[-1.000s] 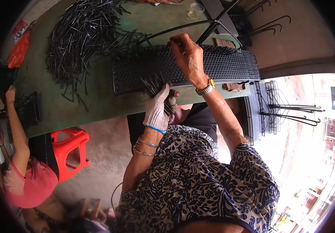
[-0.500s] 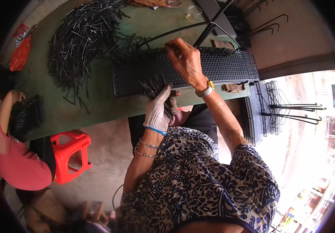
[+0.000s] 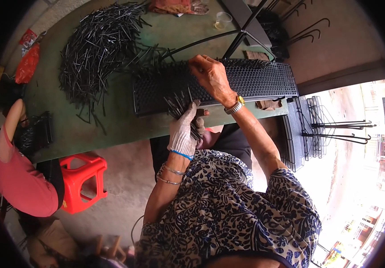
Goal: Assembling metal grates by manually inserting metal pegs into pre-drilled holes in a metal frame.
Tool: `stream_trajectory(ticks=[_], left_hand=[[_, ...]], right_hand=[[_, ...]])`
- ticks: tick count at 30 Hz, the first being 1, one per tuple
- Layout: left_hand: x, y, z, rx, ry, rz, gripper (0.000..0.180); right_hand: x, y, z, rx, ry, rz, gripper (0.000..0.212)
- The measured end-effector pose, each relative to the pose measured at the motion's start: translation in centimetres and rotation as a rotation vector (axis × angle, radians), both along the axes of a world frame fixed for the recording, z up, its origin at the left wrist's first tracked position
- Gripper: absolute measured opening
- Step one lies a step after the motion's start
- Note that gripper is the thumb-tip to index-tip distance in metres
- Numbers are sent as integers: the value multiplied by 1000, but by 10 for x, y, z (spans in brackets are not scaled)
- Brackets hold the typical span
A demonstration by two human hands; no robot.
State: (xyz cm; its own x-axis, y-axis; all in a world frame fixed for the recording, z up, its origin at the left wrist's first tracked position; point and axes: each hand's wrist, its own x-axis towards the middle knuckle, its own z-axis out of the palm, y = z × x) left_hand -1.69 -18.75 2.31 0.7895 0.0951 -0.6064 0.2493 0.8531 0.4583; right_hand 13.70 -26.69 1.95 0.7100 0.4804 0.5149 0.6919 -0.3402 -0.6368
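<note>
A long black mesh panel (image 3: pixel 264 82) with small holes lies on the green table before me. Thin black strips stick up along its far edge. My left hand (image 3: pixel 182 134), in a pale knit glove, is closed around a bunch of similar black strips (image 3: pixel 178 106) at the panel's near edge. Over the middle of the panel is my bare right hand (image 3: pixel 214 81), its fingers bent and pinched together. Whatever lies between those fingertips is too small to make out. A large heap of loose black strips (image 3: pixel 96 53) covers the table at the far left.
Thin black rods (image 3: pixel 201 41) rise behind the panel. A clear cup (image 3: pixel 222 20) stands at the back. Wire racks with hooks (image 3: pixel 313 127) are at the right. On the left sits a person in red (image 3: pixel 25 183), near a red stool (image 3: pixel 83 183).
My right hand has come slightly nearer to me and lower over the panel. My left hand keeps its hold on the strips. The person at the left has shifted their arm.
</note>
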Motion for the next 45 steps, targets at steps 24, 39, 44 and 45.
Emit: stream_trajectory(ticks=[24, 39, 44, 45], left_hand=[[9, -6, -14, -47, 62, 79, 21], [7, -1, -11, -74, 0, 15, 19], [6, 0, -6, -50, 15, -32, 22], [6, 1, -5, -46, 20, -38, 22]], right_hand=[[-8, -10, 19, 110, 115, -162, 14], [-7, 3, 7, 169, 46, -200, 15], [-2, 2, 10, 182, 51, -161, 14], [-2, 2, 10, 183, 55, -157, 13]])
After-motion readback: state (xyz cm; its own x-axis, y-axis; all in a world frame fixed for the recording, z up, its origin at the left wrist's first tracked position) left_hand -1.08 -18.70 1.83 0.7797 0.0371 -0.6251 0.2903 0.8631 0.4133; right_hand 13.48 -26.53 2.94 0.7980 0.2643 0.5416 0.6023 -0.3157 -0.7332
